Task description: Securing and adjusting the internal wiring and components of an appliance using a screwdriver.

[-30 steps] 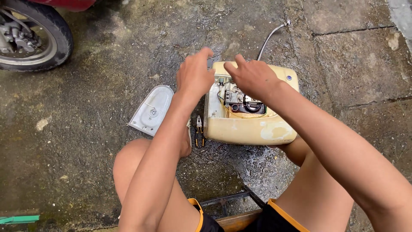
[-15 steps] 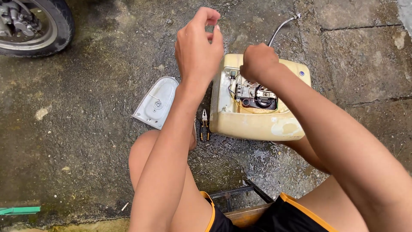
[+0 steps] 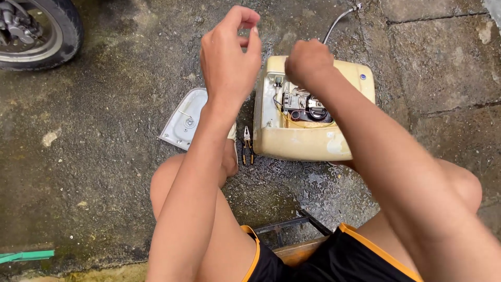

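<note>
- Fingers, my left hand (image 3: 229, 57): raised above the ground, thumb and forefinger tips (image 3: 249, 20) pinched close together, the other fingers loosely curled. Whether anything small sits in the pinch I cannot tell.
- Fingers, my right hand (image 3: 309, 61): curled into a closed fist over the top edge of the cream casing (image 3: 302, 143). What they clamp on, if anything, is hidden under the knuckles.
- Cream casing: boxy yellowed plastic housing, lying open-face up on the wet concrete floor (image 3: 104, 172), directly in front of my knees. Front rim stained and scuffed.
- Inner parts (image 3: 302, 104): exposed wiring, a metal block and a dark round fitting, set in the upper half of the open casing, just below my right fist.
- Hose (image 3: 338, 20): thin grey braided line leaving the far edge of the casing, running away from me.
- Cover (image 3: 183, 121): pale grey-white panel, inner side up, on the floor just to the left of the casing, partly behind my left forearm.
- Pliers (image 3: 246, 146): dark handles with orange trim, lying on the floor between cover and casing, near my left knee.
- Wheel (image 3: 36, 32): tyre and brake disc of a two-wheeler, far left corner, well apart from the work.
- Green strip (image 3: 26, 256): flat on the floor, lower left edge.
- Stool frame (image 3: 292, 225): dark metal bars beneath me, between my legs.
</note>
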